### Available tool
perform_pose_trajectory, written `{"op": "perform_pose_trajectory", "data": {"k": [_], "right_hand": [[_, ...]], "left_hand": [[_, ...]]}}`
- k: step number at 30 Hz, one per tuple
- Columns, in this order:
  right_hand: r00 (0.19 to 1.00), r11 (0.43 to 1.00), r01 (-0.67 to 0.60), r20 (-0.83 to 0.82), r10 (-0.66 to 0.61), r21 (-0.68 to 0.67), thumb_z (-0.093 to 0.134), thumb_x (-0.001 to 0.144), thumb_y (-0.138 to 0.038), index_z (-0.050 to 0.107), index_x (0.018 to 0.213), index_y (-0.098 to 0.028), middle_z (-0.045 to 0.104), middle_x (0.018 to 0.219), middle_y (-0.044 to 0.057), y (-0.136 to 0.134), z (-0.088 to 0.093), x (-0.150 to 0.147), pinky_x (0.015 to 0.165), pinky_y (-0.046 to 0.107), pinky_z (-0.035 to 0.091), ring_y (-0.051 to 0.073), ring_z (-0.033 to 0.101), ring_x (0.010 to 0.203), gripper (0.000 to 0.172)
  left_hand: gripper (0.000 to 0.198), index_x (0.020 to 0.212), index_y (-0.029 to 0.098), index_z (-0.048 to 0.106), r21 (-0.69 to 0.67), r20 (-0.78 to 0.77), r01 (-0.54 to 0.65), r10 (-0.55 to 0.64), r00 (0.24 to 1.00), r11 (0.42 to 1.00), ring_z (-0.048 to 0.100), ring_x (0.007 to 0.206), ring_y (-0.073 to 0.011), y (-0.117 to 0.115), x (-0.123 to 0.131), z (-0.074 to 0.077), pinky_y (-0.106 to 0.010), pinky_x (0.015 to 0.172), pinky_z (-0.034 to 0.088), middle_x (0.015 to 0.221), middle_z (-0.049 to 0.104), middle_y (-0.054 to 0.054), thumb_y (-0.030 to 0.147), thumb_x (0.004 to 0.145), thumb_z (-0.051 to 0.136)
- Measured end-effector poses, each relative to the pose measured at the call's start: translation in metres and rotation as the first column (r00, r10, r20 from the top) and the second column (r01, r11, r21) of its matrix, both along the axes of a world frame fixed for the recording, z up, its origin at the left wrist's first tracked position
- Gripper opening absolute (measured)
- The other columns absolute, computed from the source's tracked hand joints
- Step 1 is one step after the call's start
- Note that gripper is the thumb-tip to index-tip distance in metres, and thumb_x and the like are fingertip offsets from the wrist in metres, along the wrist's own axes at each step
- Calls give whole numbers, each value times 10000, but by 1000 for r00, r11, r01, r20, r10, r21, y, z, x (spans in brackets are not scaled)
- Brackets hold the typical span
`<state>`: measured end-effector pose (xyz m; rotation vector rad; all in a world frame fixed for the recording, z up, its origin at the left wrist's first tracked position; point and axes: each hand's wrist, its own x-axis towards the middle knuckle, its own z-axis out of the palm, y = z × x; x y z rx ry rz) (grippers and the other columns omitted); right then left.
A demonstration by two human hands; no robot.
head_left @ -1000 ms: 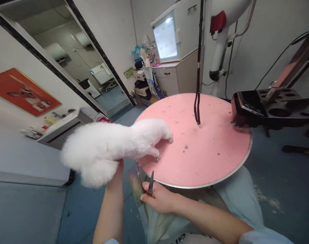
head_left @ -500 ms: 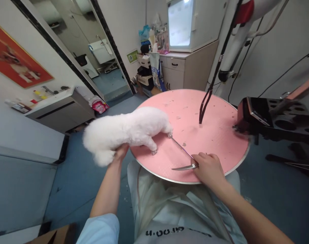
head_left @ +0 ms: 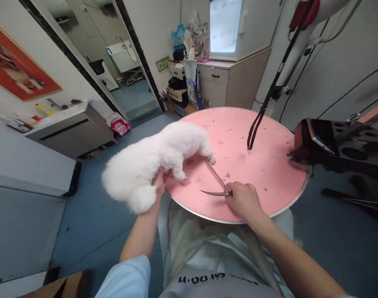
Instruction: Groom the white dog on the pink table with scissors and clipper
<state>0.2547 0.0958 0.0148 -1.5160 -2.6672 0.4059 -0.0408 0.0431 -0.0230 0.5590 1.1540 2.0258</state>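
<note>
A fluffy white dog (head_left: 151,155) has paws on the left part of the round pink table (head_left: 269,174), while its bulkier end extends past the table's edge. My left hand (head_left: 159,180) supports the dog from beneath, close to its near leg; the white coat hides part of the fingers. In my right hand (head_left: 243,199) is a pair of curved scissors (head_left: 216,193), its blades spread wide. One blade tip comes close to the dog's far paw, and the other points left over the tabletop. Whether the tip touches the paw I cannot tell.
Small grey hair clippings (head_left: 227,175) are scattered on the table. A black loop strap (head_left: 254,130) hangs over it. At the right edge stands a black tool holder (head_left: 350,142) with a phone (head_left: 321,138). Behind is a wooden cabinet (head_left: 216,82).
My left hand has shifted right and slightly up beneath the dog, whose near leg is now more bent. My right hand has moved left and slightly up with the scissors.
</note>
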Motion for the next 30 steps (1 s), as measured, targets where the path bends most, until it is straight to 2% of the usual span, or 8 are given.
{"op": "perform_pose_trajectory", "data": {"k": [3,6,10,17,20,23,26,30], "right_hand": [[999,998,-40,34,39,42,512,900,-119,743,913,-137,743,922,145,-10,-13,-21,839,374,289,237,674,868,232],[960,960,-281,8,282,-11,537,903,-143,741,964,-120,740,948,164,-32,-24,-58,864,394,291,247,680,876,214],[861,866,-500,-123,494,-17,580,858,-134,726,920,-152,743,933,130,-53,-28,-80,934,390,289,236,675,910,160],[961,983,-84,-273,37,-164,472,913,-102,625,947,-156,728,845,98,-41,-22,-58,676,322,281,213,616,752,166],[903,953,-36,-418,-98,-302,491,913,-151,570,921,-190,672,779,51,-30,-25,-73,615,297,257,194,559,694,88],[693,821,-121,-640,-333,-559,520,892,-232,508,822,-218,558,663,-23,-22,-33,-101,576,264,300,154,496,607,72],[485,555,-300,-625,-611,-775,563,833,-293,442,729,-234,438,544,-74,-24,-39,-128,514,247,324,119,421,495,170],[359,311,-531,-542,-760,-788,686,731,-370,434,738,-237,445,514,-92,-39,-41,-144,440,223,248,92,395,439,286]], "left_hand": [[568,1158,157,664,-5,1,-51,51,999,999,433,1433,-348,15,-9,6,-488,1160,412,1317,650,-139,634,849,690],[686,1122,112,676,-38,-1,-44,44,999,998,541,1322,-350,26,-33,14,-486,1159,407,1200,696,-163,695,765,734],[499,1071,152,676,-119,40,15,-10,999,993,688,905,-258,25,-68,18,-516,1029,482,987,751,-69,468,733,864],[830,953,137,715,-144,110,27,-11,994,989,674,836,-249,20,-63,6,-390,799,548,958,742,-101,578,299,975],[798,919,135,704,-68,127,-29,37,991,997,665,802,-203,30,-42,7,-319,734,553,908,730,-76,630,342,947],[539,835,131,665,-7,173,-163,162,972,987,643,696,-140,43,-23,16,-243,649,523,782,691,-39,542,588,913],[300,799,137,619,-65,191,-264,272,943,962,589,546,-97,51,-13,30,-209,572,481,636,619,-2,410,903,687],[170,853,107,650,-205,157,-317,351,923,926,632,568,-116,54,-9,41,-228,585,507,693,670,-22,265,914,652]]}}
